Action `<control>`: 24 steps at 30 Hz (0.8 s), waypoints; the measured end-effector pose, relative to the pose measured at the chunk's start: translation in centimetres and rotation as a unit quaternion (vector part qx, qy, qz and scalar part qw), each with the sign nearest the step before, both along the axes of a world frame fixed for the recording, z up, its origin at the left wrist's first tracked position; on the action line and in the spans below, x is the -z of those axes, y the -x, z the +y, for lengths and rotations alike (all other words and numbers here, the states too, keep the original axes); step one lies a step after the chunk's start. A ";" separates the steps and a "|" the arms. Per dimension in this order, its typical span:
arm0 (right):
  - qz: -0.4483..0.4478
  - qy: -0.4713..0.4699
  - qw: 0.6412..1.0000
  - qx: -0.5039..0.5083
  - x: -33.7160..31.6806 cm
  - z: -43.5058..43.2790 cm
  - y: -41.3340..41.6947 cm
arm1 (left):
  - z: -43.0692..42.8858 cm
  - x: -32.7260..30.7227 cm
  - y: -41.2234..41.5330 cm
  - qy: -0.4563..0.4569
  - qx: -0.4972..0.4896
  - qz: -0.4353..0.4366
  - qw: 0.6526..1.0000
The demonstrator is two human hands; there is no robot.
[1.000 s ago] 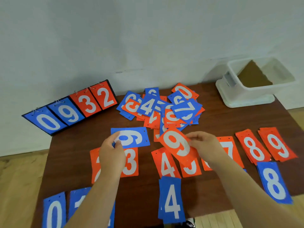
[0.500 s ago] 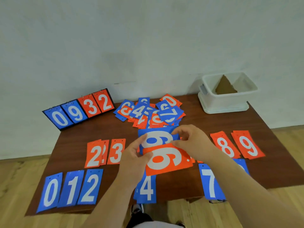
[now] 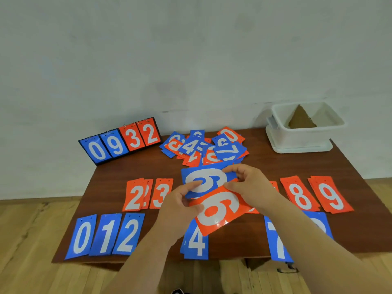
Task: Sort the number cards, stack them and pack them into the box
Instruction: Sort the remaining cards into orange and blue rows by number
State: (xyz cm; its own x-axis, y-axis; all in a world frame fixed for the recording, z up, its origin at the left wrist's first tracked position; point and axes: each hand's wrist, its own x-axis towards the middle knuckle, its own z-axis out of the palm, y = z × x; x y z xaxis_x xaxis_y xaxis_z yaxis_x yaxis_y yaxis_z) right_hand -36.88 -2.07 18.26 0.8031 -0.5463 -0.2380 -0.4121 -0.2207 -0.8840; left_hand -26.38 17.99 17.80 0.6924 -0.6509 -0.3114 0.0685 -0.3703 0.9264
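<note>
Above the brown table at the white wall, the left hand is pinching a blue card, the right hand an orange card.

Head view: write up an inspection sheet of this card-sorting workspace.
Surface: brown wooden table, with cards laid out in rows.
Job's things: blue card and orange card, each a 6 or 9, held overlapping above the table. Unsorted heap at the back. Orange row and blue row in front. White box at back right, with a cardboard piece inside.
Clutter: flip scoreboard reading 0932, at back left.
Grips: left grip pinches the blue card; right grip pinches the orange card.
Cables: nothing seen.
Surroundings: white wall, wooden floor.
</note>
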 end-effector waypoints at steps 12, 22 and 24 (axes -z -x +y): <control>-0.006 0.052 0.982 0.181 2.4 2.6 -6.4 | 7.6 2.1 -7.2 -0.063 -0.097 -0.022 0.993; 0.073 0.041 0.981 0.174 5.7 5.3 -3.0 | 7.9 4.7 -11.7 -0.056 -0.098 -0.024 0.993; 0.085 0.026 0.978 0.190 6.3 6.1 -1.5 | 6.9 5.3 -11.5 -0.052 -0.063 -0.019 0.996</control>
